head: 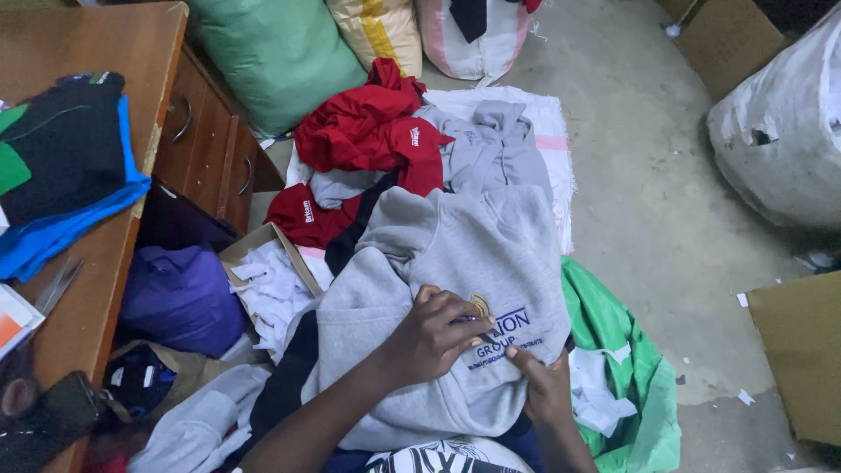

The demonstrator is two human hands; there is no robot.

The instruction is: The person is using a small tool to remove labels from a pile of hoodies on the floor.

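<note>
A grey hooded sweatshirt [455,263] with blue printed lettering on its chest lies across my lap. My left hand [434,333] rests on it, fingers closed around a small tool with yellowish loop handles [479,305], its tip at the lettering. My right hand [545,385] pinches the grey fabric just below and right of the print. Beyond the sweatshirt lies a pile of red garments [372,131] and more grey ones [499,144] on a white sack spread on the floor.
A wooden desk [79,289] with drawers stands at left, carrying folded black, green and blue clothes [61,166] and scissors [57,285]. A cardboard box of white scraps [267,280], a purple bag [180,298], green cloth [622,350], stuffed sacks and cartons surround me.
</note>
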